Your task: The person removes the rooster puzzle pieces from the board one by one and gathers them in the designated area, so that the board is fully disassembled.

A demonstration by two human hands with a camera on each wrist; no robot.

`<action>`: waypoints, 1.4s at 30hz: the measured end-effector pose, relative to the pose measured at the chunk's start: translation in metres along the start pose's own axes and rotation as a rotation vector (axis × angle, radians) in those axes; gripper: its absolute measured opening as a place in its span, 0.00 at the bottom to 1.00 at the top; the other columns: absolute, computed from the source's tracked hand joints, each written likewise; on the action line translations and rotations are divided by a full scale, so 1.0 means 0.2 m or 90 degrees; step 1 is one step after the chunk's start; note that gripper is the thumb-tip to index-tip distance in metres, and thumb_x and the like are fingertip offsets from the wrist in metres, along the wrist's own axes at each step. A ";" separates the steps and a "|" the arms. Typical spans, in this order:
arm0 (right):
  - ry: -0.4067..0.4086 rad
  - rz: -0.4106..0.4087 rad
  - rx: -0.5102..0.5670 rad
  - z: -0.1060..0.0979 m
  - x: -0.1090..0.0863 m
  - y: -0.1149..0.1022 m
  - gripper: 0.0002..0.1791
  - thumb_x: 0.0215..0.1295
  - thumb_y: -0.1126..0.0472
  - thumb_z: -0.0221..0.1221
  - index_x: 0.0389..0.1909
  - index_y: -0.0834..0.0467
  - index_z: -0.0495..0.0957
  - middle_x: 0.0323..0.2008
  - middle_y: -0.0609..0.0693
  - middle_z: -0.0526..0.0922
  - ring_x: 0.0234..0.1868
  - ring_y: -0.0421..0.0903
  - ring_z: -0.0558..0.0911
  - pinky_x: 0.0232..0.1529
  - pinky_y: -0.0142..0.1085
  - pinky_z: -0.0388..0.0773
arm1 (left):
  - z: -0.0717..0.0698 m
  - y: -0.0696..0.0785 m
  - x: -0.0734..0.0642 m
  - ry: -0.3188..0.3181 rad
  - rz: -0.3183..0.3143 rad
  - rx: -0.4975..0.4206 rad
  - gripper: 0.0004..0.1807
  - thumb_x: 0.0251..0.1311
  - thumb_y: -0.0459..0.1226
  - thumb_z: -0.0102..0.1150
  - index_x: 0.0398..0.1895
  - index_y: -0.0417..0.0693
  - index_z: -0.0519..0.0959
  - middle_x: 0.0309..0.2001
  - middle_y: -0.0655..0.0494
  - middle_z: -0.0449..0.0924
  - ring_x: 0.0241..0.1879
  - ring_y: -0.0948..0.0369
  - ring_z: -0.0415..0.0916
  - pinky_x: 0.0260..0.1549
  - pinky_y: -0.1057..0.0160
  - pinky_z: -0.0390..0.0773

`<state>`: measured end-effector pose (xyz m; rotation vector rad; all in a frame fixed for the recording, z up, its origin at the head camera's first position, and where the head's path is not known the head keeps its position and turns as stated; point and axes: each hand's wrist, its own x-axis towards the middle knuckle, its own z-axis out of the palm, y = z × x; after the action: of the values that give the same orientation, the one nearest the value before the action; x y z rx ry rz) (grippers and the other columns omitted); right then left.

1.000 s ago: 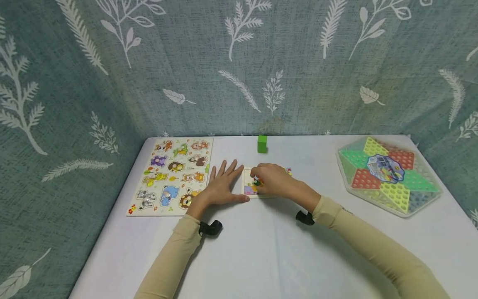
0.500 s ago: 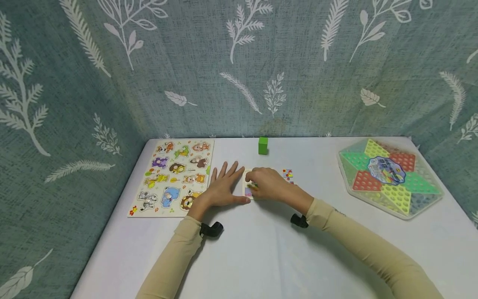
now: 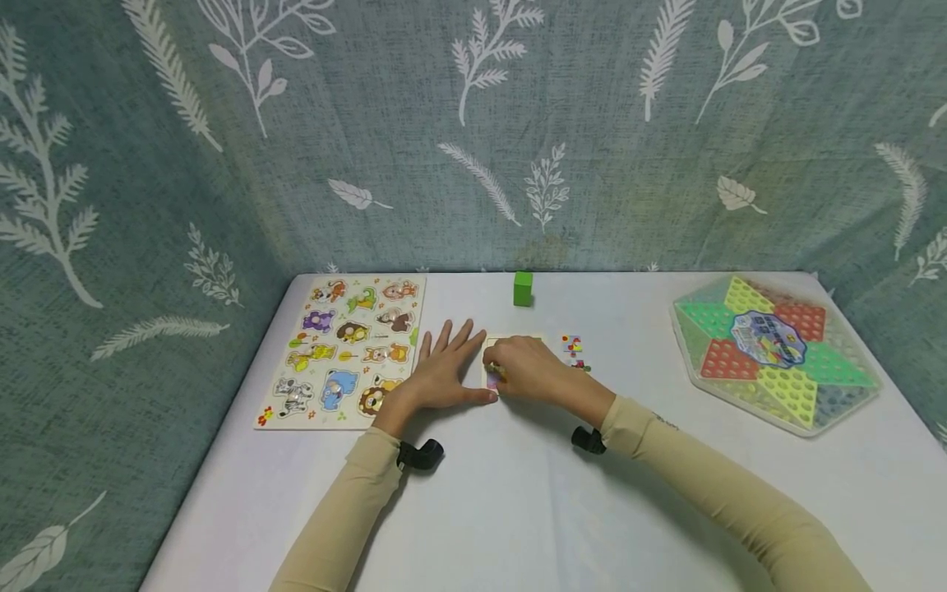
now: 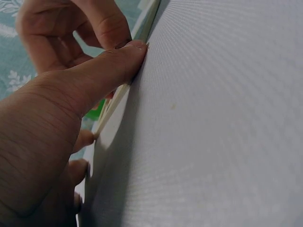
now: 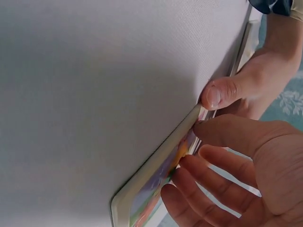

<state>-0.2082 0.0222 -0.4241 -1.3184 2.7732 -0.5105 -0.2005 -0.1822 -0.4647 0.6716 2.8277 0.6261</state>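
A small jigsaw puzzle board (image 5: 161,156) with a pale frame lies flat on the white table. My left hand (image 3: 440,374) rests at its left side, fingers spread, the thumb (image 4: 128,56) touching the near corner. Over the board, my right hand (image 3: 531,370) has its fingers bent and pinches a small puzzle piece (image 3: 496,372) at the left part; the fingers hide most of it. In the right wrist view the right thumb (image 5: 222,130) lies close to the left thumb. Two loose puzzle pieces (image 3: 572,344) lie right of the board.
An animal peg puzzle (image 3: 342,353) lies at the left, close to the left hand. A green block (image 3: 523,289) stands behind the board. A hexagonal game board (image 3: 773,353) sits at the right. Patterned cloth (image 3: 473,205) hangs behind the table.
My right hand has shifted slightly left and down over the board with the piece, uncovering the loose pieces at the right. The left hand stays in place.
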 end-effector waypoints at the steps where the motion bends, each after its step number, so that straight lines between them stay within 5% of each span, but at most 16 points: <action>1: -0.001 -0.002 0.001 0.00 0.00 0.00 0.08 0.55 0.64 0.72 0.36 0.59 0.84 0.28 0.47 0.81 0.27 0.43 0.75 0.30 0.39 0.73 | 0.00 0.00 0.00 0.000 -0.001 0.001 0.61 0.50 0.67 0.67 0.81 0.55 0.49 0.81 0.52 0.35 0.77 0.45 0.23 0.69 0.38 0.24; 33: -0.029 0.032 -0.010 0.01 0.01 -0.04 0.12 0.52 0.70 0.69 0.38 0.57 0.87 0.34 0.51 0.78 0.31 0.45 0.74 0.28 0.38 0.73 | -0.01 0.00 -0.01 -0.009 -0.006 0.000 0.61 0.49 0.67 0.67 0.81 0.55 0.49 0.81 0.52 0.35 0.77 0.44 0.23 0.69 0.37 0.24; 42: -0.038 0.037 0.002 0.00 0.00 -0.03 0.12 0.52 0.65 0.72 0.39 0.56 0.85 0.35 0.49 0.76 0.30 0.43 0.73 0.29 0.37 0.73 | -0.01 0.00 0.00 -0.008 -0.004 0.002 0.61 0.49 0.67 0.67 0.81 0.55 0.50 0.81 0.52 0.35 0.77 0.44 0.23 0.69 0.38 0.24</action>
<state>-0.2045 0.0191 -0.4216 -1.2269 2.7524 -0.4642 -0.2005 -0.1837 -0.4633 0.6642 2.8187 0.6149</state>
